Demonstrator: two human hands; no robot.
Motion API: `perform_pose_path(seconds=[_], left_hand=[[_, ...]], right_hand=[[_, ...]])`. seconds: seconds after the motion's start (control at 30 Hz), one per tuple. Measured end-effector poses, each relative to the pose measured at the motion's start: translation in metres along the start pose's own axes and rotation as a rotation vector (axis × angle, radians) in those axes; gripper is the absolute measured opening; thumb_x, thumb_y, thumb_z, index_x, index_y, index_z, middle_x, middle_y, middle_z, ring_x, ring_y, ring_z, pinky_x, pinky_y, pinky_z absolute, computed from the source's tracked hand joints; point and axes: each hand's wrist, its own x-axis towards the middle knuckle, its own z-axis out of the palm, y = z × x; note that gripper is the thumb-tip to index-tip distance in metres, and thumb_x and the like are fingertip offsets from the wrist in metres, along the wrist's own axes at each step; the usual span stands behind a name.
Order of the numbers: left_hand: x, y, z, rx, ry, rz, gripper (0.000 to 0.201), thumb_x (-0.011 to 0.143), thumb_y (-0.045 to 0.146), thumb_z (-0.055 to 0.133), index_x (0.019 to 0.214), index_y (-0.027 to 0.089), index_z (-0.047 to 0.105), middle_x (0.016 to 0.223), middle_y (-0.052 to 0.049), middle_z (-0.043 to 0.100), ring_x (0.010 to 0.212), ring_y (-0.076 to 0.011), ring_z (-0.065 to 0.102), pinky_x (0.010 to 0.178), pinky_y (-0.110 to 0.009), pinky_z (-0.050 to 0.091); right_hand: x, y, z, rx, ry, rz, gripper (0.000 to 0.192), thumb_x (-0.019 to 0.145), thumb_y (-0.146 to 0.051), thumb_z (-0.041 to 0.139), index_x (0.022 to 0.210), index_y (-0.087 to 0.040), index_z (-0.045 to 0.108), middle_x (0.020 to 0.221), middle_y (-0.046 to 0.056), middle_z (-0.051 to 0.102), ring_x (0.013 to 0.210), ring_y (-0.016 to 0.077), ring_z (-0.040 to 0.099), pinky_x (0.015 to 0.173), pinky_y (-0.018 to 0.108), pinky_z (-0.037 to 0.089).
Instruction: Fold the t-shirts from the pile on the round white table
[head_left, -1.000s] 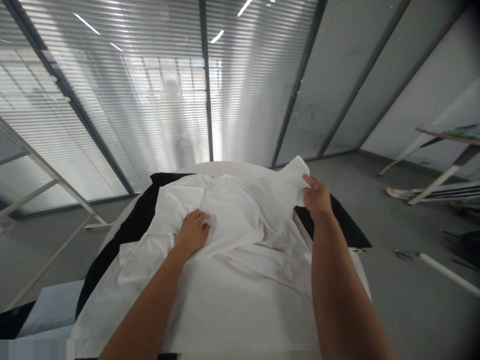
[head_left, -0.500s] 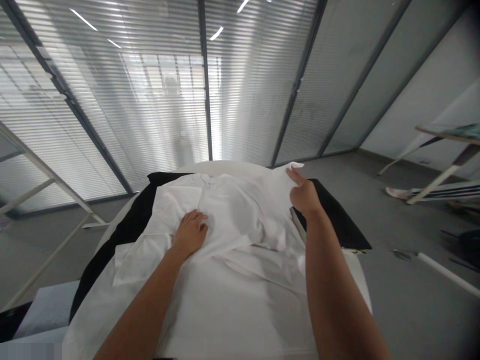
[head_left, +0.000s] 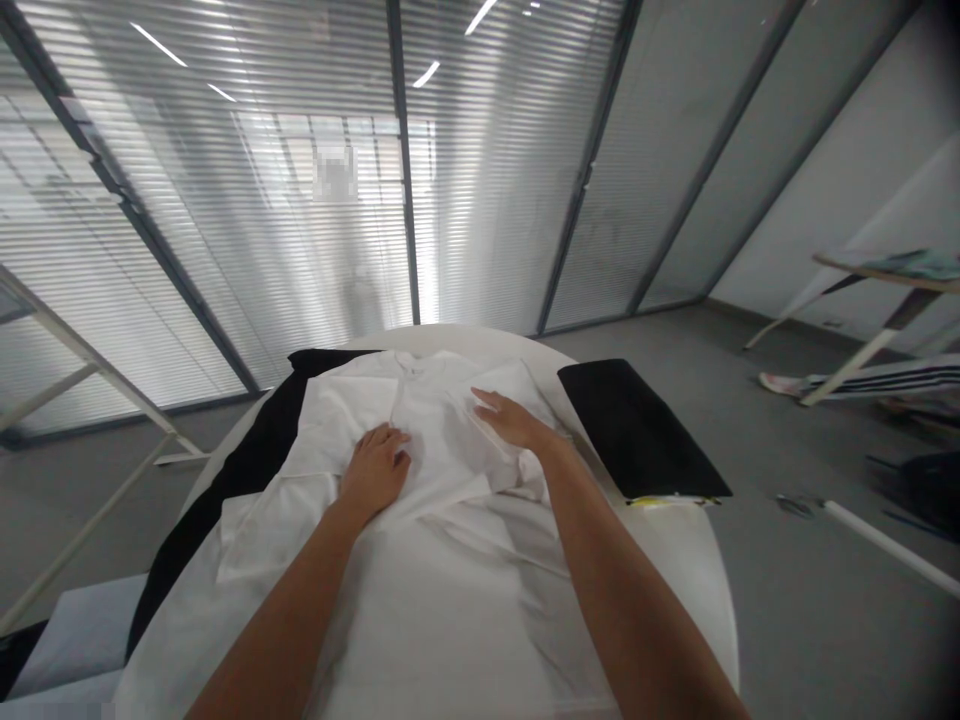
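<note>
And there it was at the back, the biggest thing in view: a glass wall (head_left: 487, 220) hung with blinds, right across the scene! Below it spread the grey floor (head_left: 810, 620), and up from that came a round white table (head_left: 697, 610), its curved rim showing on the right. On the tabletop lay the star of the moment, a white shirt (head_left: 435, 600), covering most of the middle. Its collar (head_left: 424, 368) pointed straight away from the person, towards the glass, and its long axis ran from that far end down to the near side, almost in line with the view. Folded layers bunched on both flanks! Along the left edge, a black cloth (head_left: 217, 510) curved out beside and under the white. On the right, a flat black item (head_left: 645, 430) sat on the table just beside the shirt, its own long axis slanting down to the right, a yellow strip at its near end. Now the hands! The left hand (head_left: 373, 468) rested palm down on the shirt, fingers loosely bent, holding nothing. The right hand (head_left: 514, 418) lay over the shirt's right part, fingers stretched leftward; whether its hidden thumb pinched any cloth, you couldn't tell.
</note>
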Motion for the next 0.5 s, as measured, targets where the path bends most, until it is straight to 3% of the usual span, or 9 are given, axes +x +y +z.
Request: perform_pose_path(seconds=[0.17, 0.27, 0.37, 0.5], left_hand=[[0.000, 0.002, -0.001, -0.015, 0.002, -0.011, 0.037, 0.086, 0.021, 0.046, 0.118, 0.018, 0.065, 0.128, -0.011, 0.060, 0.130, -0.0264, 0.045, 0.113, -0.045, 0.034], [-0.001, 0.004, -0.002, -0.023, 0.006, -0.015, 0.037, 0.085, 0.019, 0.047, 0.117, 0.017, 0.065, 0.127, -0.011, 0.060, 0.129, -0.0266, 0.046, 0.113, -0.045, 0.034], [-0.001, 0.006, -0.004, -0.023, 0.012, -0.010, 0.036, 0.085, 0.018, 0.047, 0.116, 0.017, 0.065, 0.126, -0.011, 0.060, 0.128, -0.0266, 0.046, 0.112, -0.045, 0.034], [-0.002, 0.006, -0.004, -0.024, 0.014, -0.009, 0.036, 0.085, 0.018, 0.047, 0.117, 0.016, 0.065, 0.126, -0.012, 0.060, 0.128, -0.0268, 0.046, 0.112, -0.045, 0.034]], right_hand=[[0.004, 0.016, -0.002, -0.219, 0.279, 0.270, 0.052, 0.099, -0.040, 0.031, 0.147, -0.022, 0.040, 0.154, 0.009, 0.036, 0.145, 0.0283, 0.023, 0.114, 0.056, 0.019], [0.001, 0.027, 0.007, -0.314, 0.223, 0.340, 0.055, 0.100, -0.040, 0.028, 0.150, -0.021, 0.034, 0.157, 0.013, 0.029, 0.145, 0.0315, 0.020, 0.113, 0.057, 0.019], [-0.002, 0.034, 0.019, -0.395, 0.144, 0.300, 0.053, 0.100, -0.042, 0.026, 0.149, -0.024, 0.035, 0.157, 0.014, 0.026, 0.146, 0.0326, 0.018, 0.113, 0.059, 0.016], [-0.003, 0.035, 0.023, -0.412, 0.131, 0.300, 0.052, 0.101, -0.044, 0.023, 0.148, -0.028, 0.035, 0.157, 0.013, 0.027, 0.146, 0.0314, 0.018, 0.112, 0.059, 0.017]])
